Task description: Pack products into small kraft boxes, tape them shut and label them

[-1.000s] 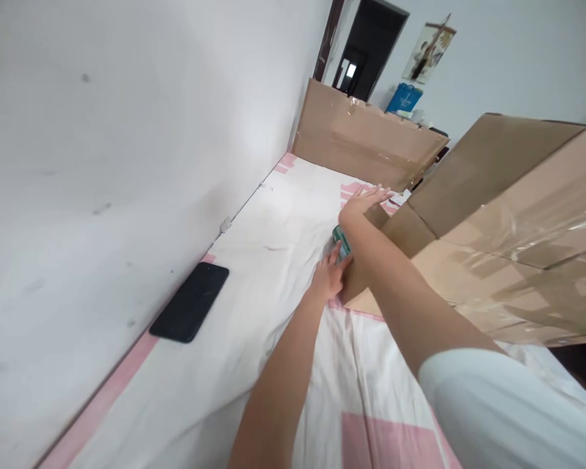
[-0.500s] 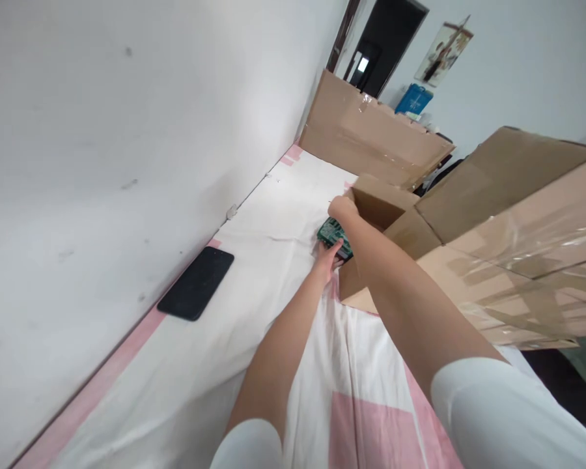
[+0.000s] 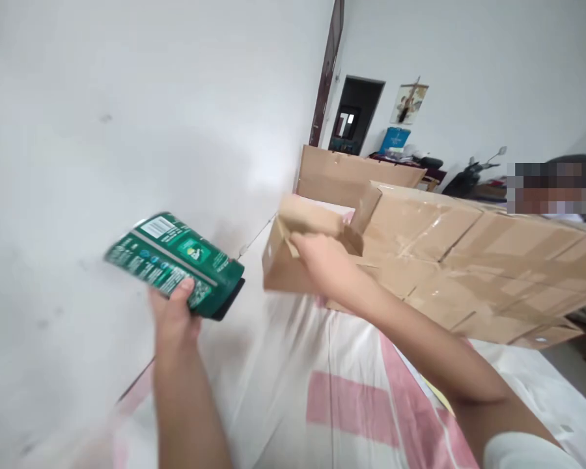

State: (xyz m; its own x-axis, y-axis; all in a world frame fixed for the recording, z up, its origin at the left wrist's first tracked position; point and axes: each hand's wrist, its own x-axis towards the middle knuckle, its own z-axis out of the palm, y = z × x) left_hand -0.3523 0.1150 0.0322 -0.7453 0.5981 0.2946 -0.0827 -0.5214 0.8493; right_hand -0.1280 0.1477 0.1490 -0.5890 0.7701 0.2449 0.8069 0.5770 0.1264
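Green container point(image 3: 176, 257), gripped by the left hand point(image 3: 172, 316), had lifted leftward, away from its earlier place against the small open carton point(image 3: 284, 270); a little farther off, the right hand point(image 3: 320, 260) grasped that carton's edge.

A pink-and-white cloth point(image 3: 278, 397), creased in front of the stacked cardboard boxes point(image 3: 469, 260), carries that stack, stretches out past its left end, and bears a cardboard panel point(image 3: 329, 172) standing behind that same end.
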